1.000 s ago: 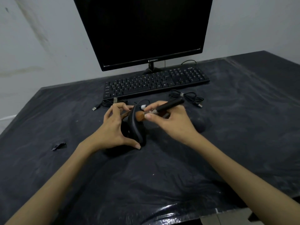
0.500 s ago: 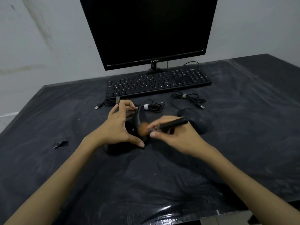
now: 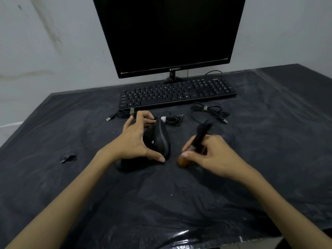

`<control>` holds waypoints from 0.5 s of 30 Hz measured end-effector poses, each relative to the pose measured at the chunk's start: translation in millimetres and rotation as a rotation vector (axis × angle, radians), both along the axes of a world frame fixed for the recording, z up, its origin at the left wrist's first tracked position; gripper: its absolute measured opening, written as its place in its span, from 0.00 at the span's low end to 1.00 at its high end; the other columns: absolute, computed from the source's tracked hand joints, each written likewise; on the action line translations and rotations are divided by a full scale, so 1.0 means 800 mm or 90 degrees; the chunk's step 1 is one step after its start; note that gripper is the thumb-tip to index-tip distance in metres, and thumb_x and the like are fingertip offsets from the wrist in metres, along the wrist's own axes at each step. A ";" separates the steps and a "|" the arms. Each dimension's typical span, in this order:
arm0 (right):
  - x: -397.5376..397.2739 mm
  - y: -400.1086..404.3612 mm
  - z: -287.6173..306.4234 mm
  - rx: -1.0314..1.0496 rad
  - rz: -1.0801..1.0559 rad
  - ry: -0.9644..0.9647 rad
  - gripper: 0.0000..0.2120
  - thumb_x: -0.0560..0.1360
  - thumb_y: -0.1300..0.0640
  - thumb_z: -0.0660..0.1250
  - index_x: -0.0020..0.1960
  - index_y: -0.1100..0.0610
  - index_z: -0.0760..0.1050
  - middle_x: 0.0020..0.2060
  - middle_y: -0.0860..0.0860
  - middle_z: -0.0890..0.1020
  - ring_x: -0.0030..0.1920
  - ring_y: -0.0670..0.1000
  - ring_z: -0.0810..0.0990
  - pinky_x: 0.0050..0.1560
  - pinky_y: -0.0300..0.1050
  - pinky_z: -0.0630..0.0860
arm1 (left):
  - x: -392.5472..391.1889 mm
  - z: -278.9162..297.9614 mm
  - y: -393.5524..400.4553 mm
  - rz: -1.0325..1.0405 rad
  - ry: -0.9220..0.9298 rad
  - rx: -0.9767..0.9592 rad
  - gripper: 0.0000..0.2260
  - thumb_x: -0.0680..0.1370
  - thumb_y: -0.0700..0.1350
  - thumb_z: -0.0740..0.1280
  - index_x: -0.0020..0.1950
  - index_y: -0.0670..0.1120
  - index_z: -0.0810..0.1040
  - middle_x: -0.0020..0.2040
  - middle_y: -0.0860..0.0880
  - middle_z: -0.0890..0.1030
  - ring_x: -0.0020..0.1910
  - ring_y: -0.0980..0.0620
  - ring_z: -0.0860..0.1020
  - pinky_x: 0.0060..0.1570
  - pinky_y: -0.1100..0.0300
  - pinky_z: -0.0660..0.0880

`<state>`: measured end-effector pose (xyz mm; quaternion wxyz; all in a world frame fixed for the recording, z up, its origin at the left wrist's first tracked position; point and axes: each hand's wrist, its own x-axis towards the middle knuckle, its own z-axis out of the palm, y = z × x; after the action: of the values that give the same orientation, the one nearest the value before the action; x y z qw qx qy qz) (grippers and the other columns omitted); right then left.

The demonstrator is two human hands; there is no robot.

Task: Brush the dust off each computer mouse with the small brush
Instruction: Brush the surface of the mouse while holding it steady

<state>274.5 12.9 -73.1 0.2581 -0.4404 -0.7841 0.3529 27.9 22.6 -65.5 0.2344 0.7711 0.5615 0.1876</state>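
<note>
Left hand (image 3: 133,142) grips the mouse (image 3: 159,141) tipped on edge; right hand (image 3: 206,155) pinches the brush (image 3: 195,142), bristles down just right of the mouse, not touching.

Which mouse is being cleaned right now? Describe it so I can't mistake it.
Start at the black monitor, come down past the black keyboard to the dark plastic-covered table. The black vertical mouse stands upright there, held by the left hand; it alone has a grey stripe.
</note>
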 end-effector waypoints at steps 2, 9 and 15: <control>0.016 0.008 0.005 -0.024 -0.093 0.116 0.01 0.73 0.55 0.72 0.42 0.52 0.81 0.37 0.51 0.84 0.36 0.48 0.81 0.38 0.42 0.77 | 0.009 0.000 0.001 -0.013 0.016 0.009 0.45 0.51 0.68 0.75 0.57 0.61 0.52 0.59 0.68 0.63 0.65 0.65 0.65 0.76 0.46 0.45; 0.037 0.026 0.031 -0.056 -0.190 0.223 0.20 0.67 0.38 0.65 0.42 0.55 0.79 0.31 0.49 0.83 0.28 0.44 0.76 0.30 0.38 0.71 | 0.048 0.000 0.013 -0.051 0.077 -0.008 0.48 0.59 0.59 0.81 0.64 0.58 0.49 0.69 0.51 0.68 0.72 0.58 0.63 0.74 0.49 0.35; 0.028 0.031 0.038 -0.065 -0.076 -0.028 0.19 0.75 0.42 0.63 0.34 0.55 0.73 0.23 0.44 0.78 0.25 0.41 0.73 0.29 0.34 0.69 | 0.036 0.017 0.014 -0.044 0.025 -0.073 0.44 0.65 0.59 0.77 0.70 0.65 0.51 0.75 0.57 0.62 0.76 0.58 0.54 0.72 0.40 0.33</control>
<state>297.0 37.5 -42.9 0.2390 -0.5066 -0.7428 0.3667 57.0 33.9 -52.1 0.2734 0.7787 0.5491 0.1316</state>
